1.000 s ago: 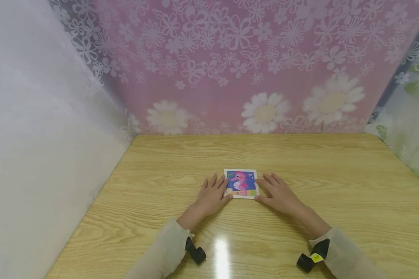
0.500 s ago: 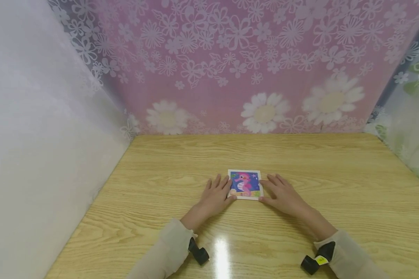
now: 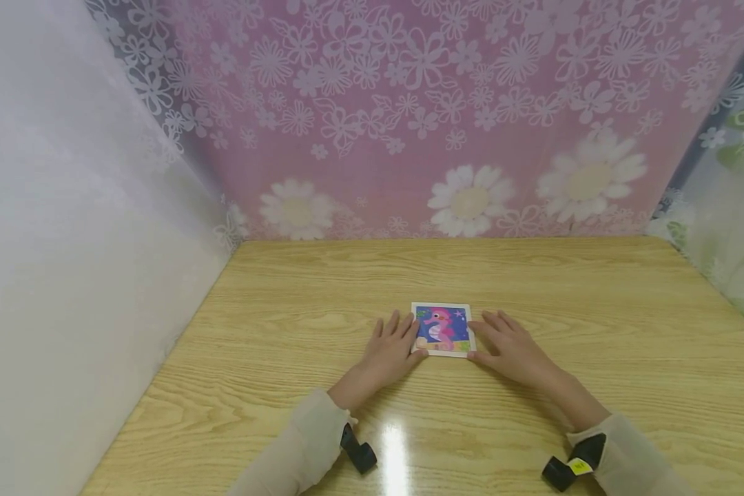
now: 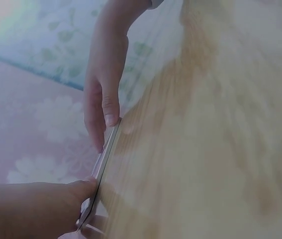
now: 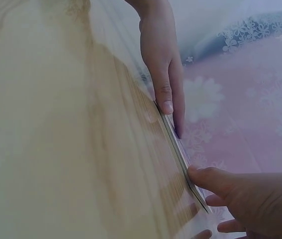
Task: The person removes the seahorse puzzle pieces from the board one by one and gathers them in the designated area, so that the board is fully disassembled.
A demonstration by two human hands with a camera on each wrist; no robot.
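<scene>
A small square picture board (image 3: 443, 329) with a white border lies flat on the wooden table, showing a pink seahorse on blue. My left hand (image 3: 387, 355) touches its left side, with the thumb by the near corner and outstretched fingers along the edge. On the other side, my right hand (image 3: 514, 351) touches the right edge with thumb and forefinger, its other fingers extended. Both wrist views show the board (image 4: 106, 154) edge-on as a thin slab between the hands. Part of its left border is hidden under my left fingers.
The light wood table (image 3: 285, 289) reaches back to a pink flowered curtain (image 3: 372, 138). A pale wall (image 3: 99, 275) borders it on the left, and a flowered sheet (image 3: 731, 207) hangs at the right. Glare (image 3: 395, 455) shows near the front.
The picture board has slid to the right and very slightly nearer. Both hands have moved along with it, keeping their places at its sides.
</scene>
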